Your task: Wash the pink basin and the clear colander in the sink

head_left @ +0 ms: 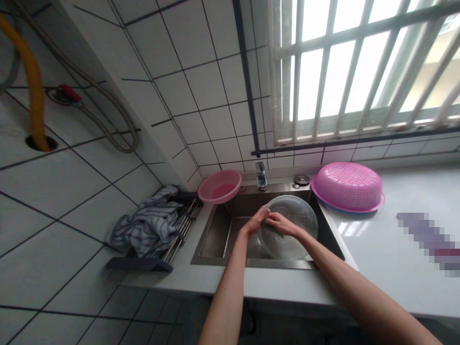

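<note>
A large clear see-through basin (pixel 304 215) is tilted inside the steel sink (pixel 215 239). My left hand (pixel 256 222) is closed on the basin's left rim, with the thumb toward the other hand. Right beside it, my right hand (pixel 282 223) is closed on a dark greenish scouring pad (pixel 275 230) and holds it against the basin. The fingers partly cover the pad, so its shape is hard to make out. Behind the basin stands the faucet (pixel 261 176).
A pink basin (pixel 220 187) sits at the sink's back left corner. An upturned pink colander (pixel 348 184) lies on the white counter (pixel 377 268) at right. Left of the sink, a striped cloth (pixel 151 223) lies on a metal rack (pixel 181 235). A drain strainer (pixel 301 180) rests behind the sink.
</note>
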Motion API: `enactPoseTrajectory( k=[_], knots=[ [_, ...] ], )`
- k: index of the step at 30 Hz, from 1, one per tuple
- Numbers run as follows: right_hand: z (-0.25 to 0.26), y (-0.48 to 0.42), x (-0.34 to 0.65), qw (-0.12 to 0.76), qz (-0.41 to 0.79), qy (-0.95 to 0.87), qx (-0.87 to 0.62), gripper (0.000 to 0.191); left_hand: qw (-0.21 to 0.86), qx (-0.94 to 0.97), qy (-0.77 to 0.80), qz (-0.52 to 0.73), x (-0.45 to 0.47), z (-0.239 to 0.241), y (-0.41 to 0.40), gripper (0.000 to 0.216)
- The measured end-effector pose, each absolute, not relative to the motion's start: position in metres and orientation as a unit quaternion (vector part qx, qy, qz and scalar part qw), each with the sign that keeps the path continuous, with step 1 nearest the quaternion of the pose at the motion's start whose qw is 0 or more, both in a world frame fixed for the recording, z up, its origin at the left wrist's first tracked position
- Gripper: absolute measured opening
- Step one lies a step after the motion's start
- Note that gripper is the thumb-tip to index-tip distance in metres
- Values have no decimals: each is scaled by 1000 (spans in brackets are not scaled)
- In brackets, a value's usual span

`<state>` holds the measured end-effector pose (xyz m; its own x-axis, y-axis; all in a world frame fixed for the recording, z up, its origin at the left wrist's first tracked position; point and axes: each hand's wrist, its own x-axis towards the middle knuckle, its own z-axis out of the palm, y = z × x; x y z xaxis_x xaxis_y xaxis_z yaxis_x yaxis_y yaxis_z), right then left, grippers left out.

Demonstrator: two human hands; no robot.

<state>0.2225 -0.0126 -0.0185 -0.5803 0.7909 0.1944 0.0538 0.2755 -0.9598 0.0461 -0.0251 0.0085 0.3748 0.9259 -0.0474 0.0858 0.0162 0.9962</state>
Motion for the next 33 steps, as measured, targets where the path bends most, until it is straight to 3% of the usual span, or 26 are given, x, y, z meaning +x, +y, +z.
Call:
enactPoseTrajectory(
  k=[3, 7, 10, 16, 24, 33],
  knots=[
    [-23, -10, 222, 342, 525, -722, -293, 37, 570, 607, 427, 352, 44, 9, -23, 85],
    [-19, 7, 240, 485, 401, -658, -413, 38, 595, 577, 415, 375, 47, 7, -24, 82],
    [-15, 11, 246, 532, 362, -620, -450, 38, 637, 530, 412, 378, 49, 5, -26, 83],
    [-25, -2, 227, 380, 455, -745, -305, 39, 587, 581, 431, 362, 44, 0, -21, 76],
    [-30, 26, 249, 505, 374, -626, -461, 33, 556, 614, 435, 354, 44, 6, -23, 76],
    [-36, -4, 221, 362, 473, -745, -301, 29, 566, 594, 439, 366, 43, 1, -22, 91]
  ],
)
